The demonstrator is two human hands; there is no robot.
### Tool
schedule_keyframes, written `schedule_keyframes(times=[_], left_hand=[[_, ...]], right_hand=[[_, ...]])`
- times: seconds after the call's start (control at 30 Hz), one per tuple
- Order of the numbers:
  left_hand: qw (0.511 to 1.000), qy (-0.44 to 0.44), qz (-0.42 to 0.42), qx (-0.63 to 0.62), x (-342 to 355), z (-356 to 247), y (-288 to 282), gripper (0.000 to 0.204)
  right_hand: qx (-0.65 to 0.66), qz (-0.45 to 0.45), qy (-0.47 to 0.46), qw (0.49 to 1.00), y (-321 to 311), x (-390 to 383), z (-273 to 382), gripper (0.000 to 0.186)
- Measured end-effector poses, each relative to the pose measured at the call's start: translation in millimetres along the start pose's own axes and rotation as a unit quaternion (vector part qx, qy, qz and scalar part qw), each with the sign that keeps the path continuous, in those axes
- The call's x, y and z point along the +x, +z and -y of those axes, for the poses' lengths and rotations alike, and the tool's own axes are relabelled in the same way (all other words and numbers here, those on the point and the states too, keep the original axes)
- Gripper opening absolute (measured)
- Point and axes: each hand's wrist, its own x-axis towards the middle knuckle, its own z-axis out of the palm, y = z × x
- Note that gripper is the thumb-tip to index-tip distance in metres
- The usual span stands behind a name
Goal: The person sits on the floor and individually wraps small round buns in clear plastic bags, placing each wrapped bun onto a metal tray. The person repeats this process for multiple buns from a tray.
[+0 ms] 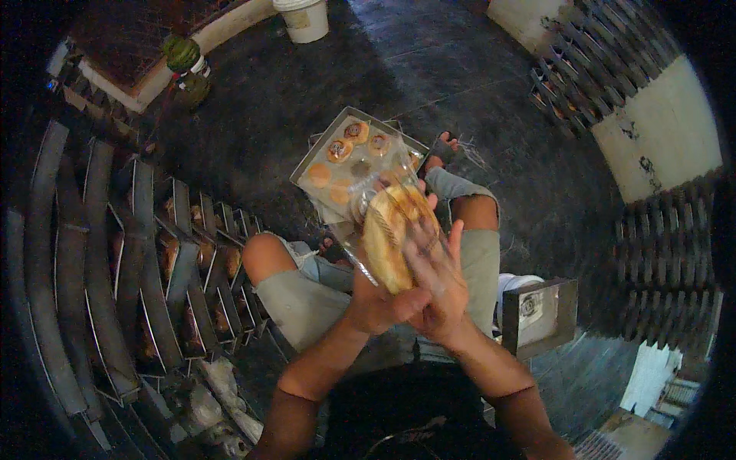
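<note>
Bread (pixel 386 241): Long and golden, it is lying between a person's two hands, above the lap and partly over the near end of a tray of buns.
Bag (pixel 349 239): Clear plastic is covering at least part of the bread and catching light along its left side; blur is hiding the bag's mouth.
Left hand (pixel 374 303): It is holding the bread's lower end, mostly from beneath, with much of the grip hidden.
Right hand (pixel 433 264): It is lying flat along the bread's right side, fingers extended, thumb standing apart.
Good handling: A soft crust is probably calling for flat palms, not pinching fingertips; the left hand should be bearing the weight, the right keeping the plastic smooth without denting the top.
Tray (pixel 318 149): Round buns (pixel 340 150) are sitting in it, near the person's foot (pixel 439 153).
Beside the right leg: A metal tin (pixel 562 314) is standing on the floor.
Farther out: Stacked trays (pixel 142 230) are lining the left, dark racks (pixel 659 261) the right; a white bucket (pixel 304 23) is standing beyond.
</note>
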Motion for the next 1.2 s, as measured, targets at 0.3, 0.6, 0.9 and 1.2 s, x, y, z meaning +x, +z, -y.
schedule_keyframes(times=[0.3, 0.6, 0.9, 1.2], left_hand=[[0.973, -0.081, -0.143, -0.162, -9.3, 20.9, -22.7, 0.071], [0.866, -0.193, -0.279, -0.368, -10.1, 50.3, -50.5, 0.084], [0.914, -0.220, -0.183, -0.287, 2.1, 82.0, -18.1, 0.079], [0.939, -0.188, -0.199, -0.209, -0.4, 90.6, -8.1, 0.086]], right_hand=[[0.033, 0.131, 0.041, 0.990, 17.4, -18.7, -21.5, 0.056], [0.279, 0.340, 0.190, 0.878, -24.7, -52.4, -12.9, 0.018], [0.146, 0.118, 0.240, 0.952, -5.3, -81.6, -59.0, 0.031], [0.111, 0.110, 0.217, 0.964, -58.4, -80.2, -67.6, 0.024]])
